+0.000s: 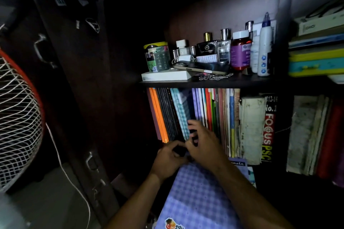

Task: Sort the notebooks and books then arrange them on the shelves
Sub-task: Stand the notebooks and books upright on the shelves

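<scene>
Nearest lies a lilac checked notebook [197, 197], flat below both forearms. Beyond it, the right hand [202, 139] curls its fingers round the near edges of upright teal and lilac checked notebooks [183, 115] in the lower dark wooden shelf [214, 84]. Just left, touching it, the left hand [170, 156] is curled in shadow; its grip cannot be told.

Thin notebooks [188, 111] stand upright in a packed row on the lower shelf [204, 84], leaning slightly. A purple checked notebook [197, 197] lies flat below them, cover up.
</scene>
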### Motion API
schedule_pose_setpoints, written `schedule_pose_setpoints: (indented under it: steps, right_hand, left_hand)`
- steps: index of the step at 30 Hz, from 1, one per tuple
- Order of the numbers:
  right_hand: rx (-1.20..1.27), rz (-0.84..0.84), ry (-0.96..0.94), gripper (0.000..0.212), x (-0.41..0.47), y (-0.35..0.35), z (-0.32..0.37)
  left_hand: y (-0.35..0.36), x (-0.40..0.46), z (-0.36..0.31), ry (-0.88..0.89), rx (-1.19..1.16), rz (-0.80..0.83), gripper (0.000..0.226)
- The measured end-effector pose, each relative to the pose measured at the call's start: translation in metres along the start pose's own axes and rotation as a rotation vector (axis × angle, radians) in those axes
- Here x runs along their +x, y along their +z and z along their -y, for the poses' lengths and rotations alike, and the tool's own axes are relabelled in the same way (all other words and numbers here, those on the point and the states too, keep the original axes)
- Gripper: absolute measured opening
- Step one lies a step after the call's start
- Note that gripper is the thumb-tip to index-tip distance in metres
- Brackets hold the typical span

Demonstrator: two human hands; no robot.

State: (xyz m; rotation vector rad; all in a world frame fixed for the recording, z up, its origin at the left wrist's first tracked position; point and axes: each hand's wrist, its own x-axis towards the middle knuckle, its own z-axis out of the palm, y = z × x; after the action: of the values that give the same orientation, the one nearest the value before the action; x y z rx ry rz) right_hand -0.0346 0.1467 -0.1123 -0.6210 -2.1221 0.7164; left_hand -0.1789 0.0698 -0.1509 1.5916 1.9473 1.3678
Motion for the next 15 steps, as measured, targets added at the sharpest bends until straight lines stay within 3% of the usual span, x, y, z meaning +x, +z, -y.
schedule_pose_setpoints:
  steps: [4,8,15]
  right_hand:
    - [0.097,0.204,0.014,0.062,-0.002,0.005,-0.011]
    - [0.28,0.188,0.085,0.059,0.001,0.005,-0.015]
    - [0.426,0.185,0.229,0.057,0.009,-0.011,-0.013]
  left_hand:
    - [-0.005,-0.008,0.003,-0.125,-0.206,0.072,0.053]
    - [-0.004,-0.024,0.0,-0.183,-0.3,0.099,0.076]
    - [-0.044,-0.038,-0.029,-0.193,-0.537,-0.288,0.069]
